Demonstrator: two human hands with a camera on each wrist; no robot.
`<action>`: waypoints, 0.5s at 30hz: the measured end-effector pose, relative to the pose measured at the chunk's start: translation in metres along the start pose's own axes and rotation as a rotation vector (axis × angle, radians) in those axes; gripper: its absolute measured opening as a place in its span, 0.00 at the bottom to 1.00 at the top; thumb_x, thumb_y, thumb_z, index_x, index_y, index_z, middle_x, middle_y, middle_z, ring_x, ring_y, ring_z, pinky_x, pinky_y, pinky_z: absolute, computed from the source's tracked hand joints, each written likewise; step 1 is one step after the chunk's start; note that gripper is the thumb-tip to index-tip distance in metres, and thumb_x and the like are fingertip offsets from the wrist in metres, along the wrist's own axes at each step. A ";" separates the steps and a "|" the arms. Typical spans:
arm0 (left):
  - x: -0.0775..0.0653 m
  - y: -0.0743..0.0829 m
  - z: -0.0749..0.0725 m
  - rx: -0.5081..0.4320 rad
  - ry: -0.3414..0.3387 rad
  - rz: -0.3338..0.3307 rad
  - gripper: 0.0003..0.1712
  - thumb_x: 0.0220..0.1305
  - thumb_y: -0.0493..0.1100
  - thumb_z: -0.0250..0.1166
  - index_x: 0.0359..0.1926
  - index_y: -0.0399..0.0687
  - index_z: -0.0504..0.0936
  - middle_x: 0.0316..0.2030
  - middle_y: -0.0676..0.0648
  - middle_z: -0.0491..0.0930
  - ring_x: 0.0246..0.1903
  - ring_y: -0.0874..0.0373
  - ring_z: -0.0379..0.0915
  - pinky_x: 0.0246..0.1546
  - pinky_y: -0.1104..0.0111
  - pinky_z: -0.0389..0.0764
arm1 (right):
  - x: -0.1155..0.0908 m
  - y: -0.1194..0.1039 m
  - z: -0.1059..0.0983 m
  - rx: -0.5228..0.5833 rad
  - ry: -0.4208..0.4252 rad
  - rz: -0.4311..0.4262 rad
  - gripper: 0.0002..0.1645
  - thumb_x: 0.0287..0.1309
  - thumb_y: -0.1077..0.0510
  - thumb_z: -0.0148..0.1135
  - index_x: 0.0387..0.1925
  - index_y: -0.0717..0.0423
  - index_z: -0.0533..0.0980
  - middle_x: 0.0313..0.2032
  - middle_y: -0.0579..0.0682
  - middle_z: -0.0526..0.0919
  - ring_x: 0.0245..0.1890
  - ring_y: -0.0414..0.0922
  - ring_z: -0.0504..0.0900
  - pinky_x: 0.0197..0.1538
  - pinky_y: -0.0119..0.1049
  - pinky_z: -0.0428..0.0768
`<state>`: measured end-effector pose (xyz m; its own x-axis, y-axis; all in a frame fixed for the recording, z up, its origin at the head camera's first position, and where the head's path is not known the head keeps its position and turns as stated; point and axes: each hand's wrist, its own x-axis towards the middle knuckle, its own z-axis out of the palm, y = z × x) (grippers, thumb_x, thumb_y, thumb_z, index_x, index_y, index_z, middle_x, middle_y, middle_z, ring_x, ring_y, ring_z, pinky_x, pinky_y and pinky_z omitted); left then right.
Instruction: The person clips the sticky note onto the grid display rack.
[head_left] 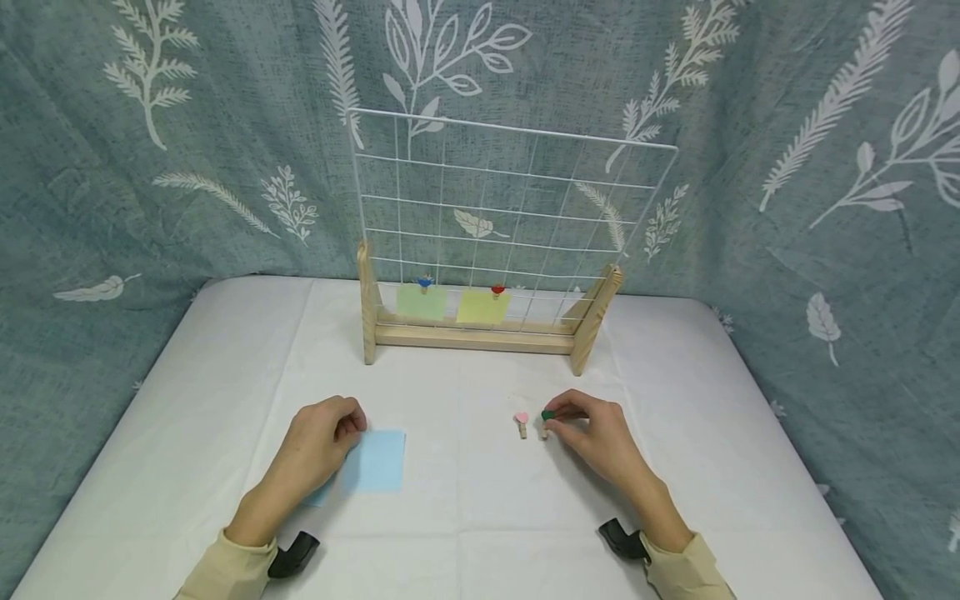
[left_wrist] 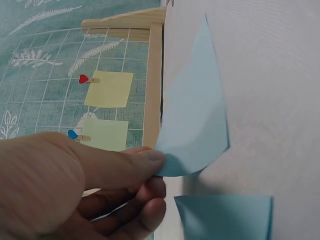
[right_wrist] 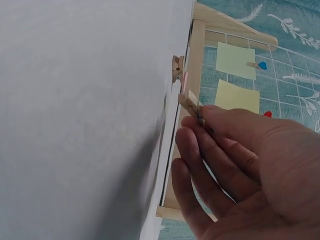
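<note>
My left hand [head_left: 324, 437] pinches a blue paper sheet [left_wrist: 195, 110] by its corner between thumb and fingers. Another blue sheet [left_wrist: 230, 215] lies on the table beneath, partly hidden by the hand in the head view. Between thumb and forefinger my right hand [head_left: 596, 429] pinches a small wooden clothespin [right_wrist: 190, 102] with a green top [head_left: 548, 415]. Just left of it, a second clothespin with a pink heart [head_left: 521, 418] lies on the white cloth.
Behind the hands stands a white wire grid [head_left: 517, 177] in a wooden base [head_left: 472, 337]. A green note [head_left: 420, 302] hangs from it by a blue-topped clothespin [head_left: 425, 282], and a yellow note [head_left: 482, 309] by a red-heart clothespin [head_left: 497, 290]. A patterned curtain [head_left: 240, 150] closes off the back.
</note>
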<state>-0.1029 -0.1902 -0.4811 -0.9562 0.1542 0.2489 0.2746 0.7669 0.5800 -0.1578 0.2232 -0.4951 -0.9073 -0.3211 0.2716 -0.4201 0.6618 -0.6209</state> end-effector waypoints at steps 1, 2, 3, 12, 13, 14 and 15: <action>0.000 0.000 0.000 -0.002 0.009 0.005 0.15 0.53 0.22 0.75 0.29 0.45 0.84 0.24 0.55 0.76 0.26 0.63 0.69 0.29 0.71 0.73 | 0.000 0.000 0.000 0.002 0.005 -0.005 0.13 0.56 0.64 0.79 0.41 0.49 0.85 0.36 0.41 0.91 0.39 0.42 0.91 0.48 0.47 0.88; 0.000 0.000 0.000 -0.001 0.018 0.010 0.15 0.53 0.23 0.76 0.29 0.45 0.84 0.24 0.55 0.76 0.26 0.63 0.69 0.29 0.71 0.73 | 0.000 -0.001 0.001 0.005 0.010 -0.006 0.13 0.56 0.65 0.79 0.40 0.49 0.85 0.36 0.41 0.91 0.38 0.42 0.91 0.48 0.47 0.88; 0.000 0.000 0.000 -0.001 0.026 0.014 0.15 0.52 0.22 0.76 0.29 0.45 0.84 0.25 0.55 0.76 0.26 0.63 0.69 0.29 0.71 0.73 | 0.001 -0.001 0.001 0.007 0.016 -0.010 0.13 0.56 0.65 0.79 0.40 0.49 0.85 0.36 0.42 0.91 0.38 0.41 0.90 0.48 0.46 0.88; 0.002 0.003 0.003 0.007 0.083 0.031 0.15 0.52 0.23 0.77 0.29 0.46 0.84 0.25 0.54 0.78 0.26 0.63 0.69 0.29 0.72 0.74 | 0.001 -0.005 -0.001 0.062 0.051 -0.023 0.14 0.56 0.68 0.77 0.43 0.54 0.86 0.37 0.43 0.91 0.37 0.39 0.89 0.48 0.42 0.88; 0.003 0.003 0.003 0.004 0.088 0.035 0.15 0.52 0.23 0.77 0.29 0.46 0.84 0.25 0.54 0.78 0.26 0.63 0.69 0.29 0.72 0.74 | 0.001 -0.005 -0.001 0.062 0.056 -0.024 0.14 0.56 0.68 0.77 0.42 0.53 0.87 0.36 0.43 0.91 0.37 0.39 0.89 0.47 0.42 0.88; 0.004 0.003 0.004 0.001 0.094 0.040 0.15 0.52 0.23 0.77 0.29 0.46 0.84 0.25 0.54 0.78 0.26 0.63 0.69 0.29 0.72 0.74 | 0.001 -0.005 -0.001 0.061 0.060 -0.026 0.13 0.56 0.68 0.77 0.42 0.52 0.87 0.36 0.42 0.91 0.37 0.39 0.89 0.47 0.43 0.87; 0.004 0.004 0.004 -0.002 0.098 0.045 0.15 0.52 0.24 0.77 0.29 0.46 0.84 0.26 0.54 0.78 0.26 0.63 0.70 0.29 0.72 0.74 | 0.001 -0.004 -0.001 0.062 0.065 -0.029 0.13 0.56 0.68 0.77 0.41 0.51 0.87 0.36 0.42 0.91 0.37 0.39 0.89 0.47 0.43 0.87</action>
<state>-0.1065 -0.1840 -0.4810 -0.9283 0.1268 0.3495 0.3175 0.7594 0.5679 -0.1572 0.2209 -0.4914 -0.8948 -0.2937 0.3364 -0.4463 0.6089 -0.6557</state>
